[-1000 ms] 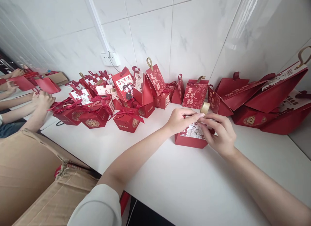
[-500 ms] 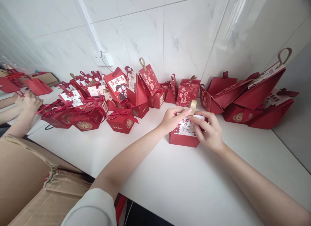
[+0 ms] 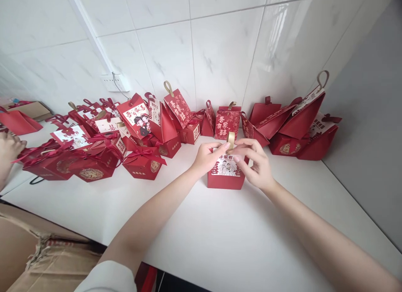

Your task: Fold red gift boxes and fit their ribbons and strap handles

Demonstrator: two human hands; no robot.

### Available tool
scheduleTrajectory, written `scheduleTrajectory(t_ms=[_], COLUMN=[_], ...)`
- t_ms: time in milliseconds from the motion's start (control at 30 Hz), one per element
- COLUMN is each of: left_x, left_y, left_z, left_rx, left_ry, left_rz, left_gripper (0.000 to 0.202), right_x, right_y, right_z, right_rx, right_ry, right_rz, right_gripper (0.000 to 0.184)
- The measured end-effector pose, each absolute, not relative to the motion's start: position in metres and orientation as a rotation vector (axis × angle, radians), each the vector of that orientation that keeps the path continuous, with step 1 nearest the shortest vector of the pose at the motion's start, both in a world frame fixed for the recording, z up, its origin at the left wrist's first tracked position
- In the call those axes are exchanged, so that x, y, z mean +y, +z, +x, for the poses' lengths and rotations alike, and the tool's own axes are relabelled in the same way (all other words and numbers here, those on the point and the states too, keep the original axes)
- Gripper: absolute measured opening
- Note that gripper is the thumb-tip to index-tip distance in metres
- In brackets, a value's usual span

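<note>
A red gift box with a white label of a cartoon couple stands upright on the white table in front of me. A gold ribbon loop rises from its narrow top. My left hand is closed on the top from the left, thumb beside the foot of the loop. From the right, my right hand has its thumb and index finger closed at the top's front and edge. Its other fingers curve behind. The fingers partly cover the top edge, so the exact hold there is hidden.
Finished-looking red boxes with bows crowd the table's left. More red boxes lean together at the right, by a grey panel. An open cardboard carton stands lower left. Another person's hand is at the far left.
The view has swung right, so everything sits further left. My right fingers have shifted and spread slightly at the box top. My left hand keeps its hold.
</note>
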State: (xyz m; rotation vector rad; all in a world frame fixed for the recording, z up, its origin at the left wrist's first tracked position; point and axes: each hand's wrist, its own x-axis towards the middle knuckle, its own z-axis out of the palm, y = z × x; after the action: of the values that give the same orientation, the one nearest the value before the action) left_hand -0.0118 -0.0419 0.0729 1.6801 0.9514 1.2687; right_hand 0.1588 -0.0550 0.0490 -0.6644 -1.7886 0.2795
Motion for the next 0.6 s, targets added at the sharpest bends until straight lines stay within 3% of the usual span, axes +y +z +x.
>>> scheduleTrajectory(t_ms=[200, 600], left_x=[-0.04, -0.034], left_y=[0.058, 0.077], left_z=[-0.014, -0.024], left_rx=[0.907, 1.015], left_ry=[1.527, 1.249], left_rz=[1.843, 2.034], left_gripper=[0.028, 0.023], right_x=[-0.057, -0.046], right_y=[0.052, 0.059], right_z=[0.154, 0.163], right_rx=[-1.572, -1.775], right_ry=[0.563, 0.326], right_rz=[-0.746, -0.795], right_gripper=[0.018, 0.009])
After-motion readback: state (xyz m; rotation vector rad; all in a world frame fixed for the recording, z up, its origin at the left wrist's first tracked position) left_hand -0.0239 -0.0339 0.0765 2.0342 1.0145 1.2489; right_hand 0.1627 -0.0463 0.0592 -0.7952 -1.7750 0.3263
